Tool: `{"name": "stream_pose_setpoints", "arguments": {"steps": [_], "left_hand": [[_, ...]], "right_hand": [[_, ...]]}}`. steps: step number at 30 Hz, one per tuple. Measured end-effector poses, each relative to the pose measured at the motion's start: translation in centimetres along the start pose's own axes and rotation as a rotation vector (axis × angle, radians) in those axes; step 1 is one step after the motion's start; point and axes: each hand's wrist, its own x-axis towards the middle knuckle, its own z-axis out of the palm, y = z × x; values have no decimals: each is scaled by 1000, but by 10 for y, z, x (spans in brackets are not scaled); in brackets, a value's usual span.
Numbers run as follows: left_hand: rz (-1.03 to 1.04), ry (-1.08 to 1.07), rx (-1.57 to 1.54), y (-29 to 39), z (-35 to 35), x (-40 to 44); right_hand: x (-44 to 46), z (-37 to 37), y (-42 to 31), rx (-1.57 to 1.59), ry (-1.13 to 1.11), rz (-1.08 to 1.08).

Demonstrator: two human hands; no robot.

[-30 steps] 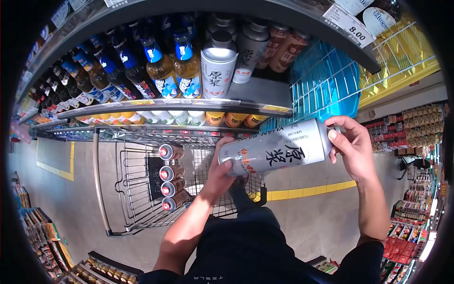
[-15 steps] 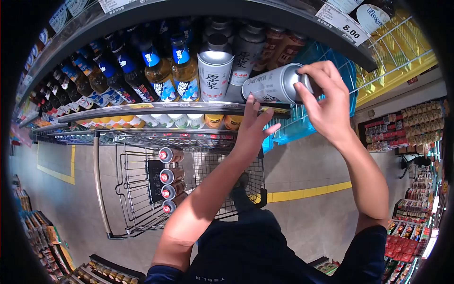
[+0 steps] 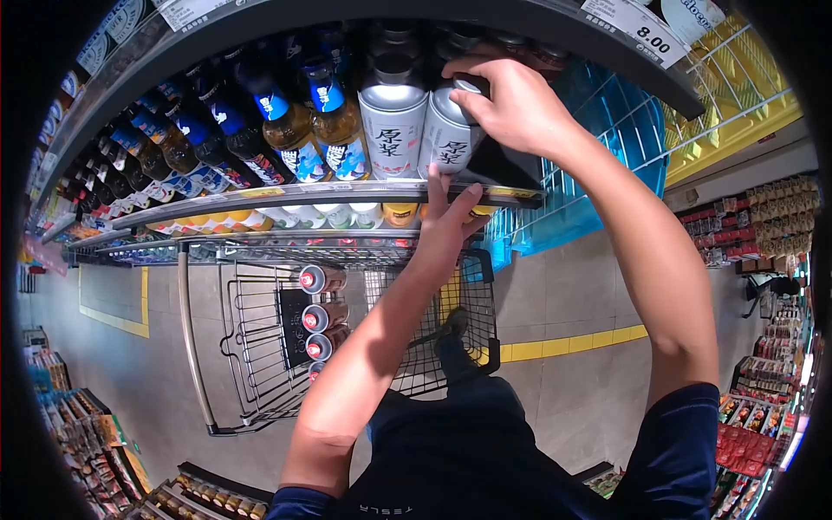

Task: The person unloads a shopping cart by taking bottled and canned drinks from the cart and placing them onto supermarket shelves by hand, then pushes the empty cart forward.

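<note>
My right hand (image 3: pixel 511 102) grips the neck of a silver-white beer can (image 3: pixel 449 137) with dark Chinese characters. The can stands nearly upright, leaning slightly, at the front of the shelf (image 3: pixel 286 196). Right beside it is a matching beer can (image 3: pixel 396 126). Below, my left hand (image 3: pixel 442 217) reaches up past the shelf edge with fingers apart. One fingertip is at the lower front of the held can; whether it presses on it I cannot tell. To the left, beer bottles (image 3: pixel 336 130) with blue neck labels stand in rows.
A wire shopping cart (image 3: pixel 251 355) stands below the shelf, holding several cans with red-marked ends (image 3: pixel 314 279). Blue baskets (image 3: pixel 572 204) and a yellow basket (image 3: pixel 728 139) are at the right. The upper shelf edge (image 3: pixel 381 19) overhangs my right hand.
My right hand has moved left and deeper over the shelf, turning the can from lying tilted to nearly upright beside its match. My left hand has shifted slightly left and down.
</note>
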Motion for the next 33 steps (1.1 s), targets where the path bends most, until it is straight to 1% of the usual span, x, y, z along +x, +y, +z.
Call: {"name": "stream_pose_setpoints", "arguments": {"steps": [2,4,6,7,8,9,10,11,12,14,16,17,18,19,20,22,26,27,29,30,32,33], "left_hand": [[-10,18,32,0,-3,0],[-17,30,65,0,-4,0],[-30,41,127,-2,-8,-2],[-29,37,132,-3,-11,-6],[-59,-11,166,-4,-17,-12],[-88,-58,202,-7,-26,-19],[-129,-110,220,-12,-40,-30],[-172,-158,236,-21,-57,-44],[-218,-126,290,-34,-75,-58],[-301,3,420,-68,-122,-89],[-244,43,650,-106,-181,-131],[-321,111,822,-103,-192,-155],[-401,169,993,-99,-201,-176],[-439,182,1076,-98,-214,-198],[-486,146,1224,-92,-226,-216],[-497,113,1550,-92,-248,-255],[-601,151,1608,-64,-264,-288],[-585,149,1637,-58,-270,-292],[-530,148,1687,-45,-277,-302],[-542,158,1684,-43,-284,-309],[-454,187,1698,-42,-296,-324],[-464,195,1694,-39,-299,-330]], "right_hand": [[9,7,9,-41,16,-4],[15,5,13,-34,-49,75],[17,6,17,-52,-72,78],[16,9,20,-94,-35,11],[15,10,23,-137,4,-55],[8,9,19,-128,100,-57],[-2,3,13,-127,106,-58],[-15,-5,6,-89,177,20],[-29,-7,-2,-44,241,94],[-70,30,-8,240,607,59],[-128,99,-8,308,492,205],[-166,148,-10,527,168,485],[-202,202,0,554,-56,366],[-229,232,-16,235,-641,477],[-247,245,-37,179,-935,372],[-272,291,-80,253,-1008,352],[-281,382,-142,347,-771,223],[-265,392,-152,332,-670,142],[-224,413,-172,309,-599,130],[-202,426,-181,296,-530,146],[-163,449,-188,213,-490,139],[-153,475,-188,117,-374,110]]}}
